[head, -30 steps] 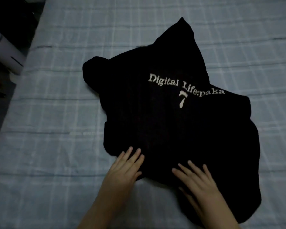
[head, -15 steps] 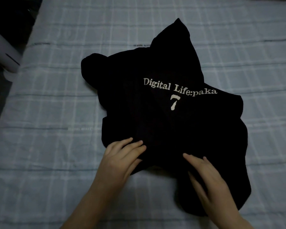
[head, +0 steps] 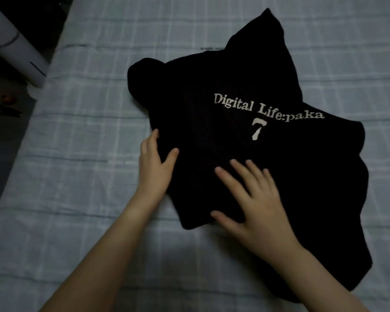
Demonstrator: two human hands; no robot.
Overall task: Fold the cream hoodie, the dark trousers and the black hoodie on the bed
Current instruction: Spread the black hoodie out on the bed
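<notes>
While the black hoodie (head: 212, 131) runs upper centre to lower right, the right hand (head: 261, 212) lies spread flat on it; the left hand (head: 153, 163), grip unclear, meets its left edge.

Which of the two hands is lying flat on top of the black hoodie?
The right hand: its spread fingers lie flat on the black hoodie. The left hand sits at its edge, only the thumb on top.

Under the right hand (head: 257, 206) the black hoodie (head: 212, 109) is thick, matt cloth; its cream lettering (head: 268, 111), beyond the fingertips, is flat and rough-edged. Around both hands the bed sheet (head: 88, 176) is thin checked cloth, matt and lightly creased. Far beyond the left hand (head: 153, 163), a white cylinder (head: 11, 48) looks smooth, like plastic.
</notes>
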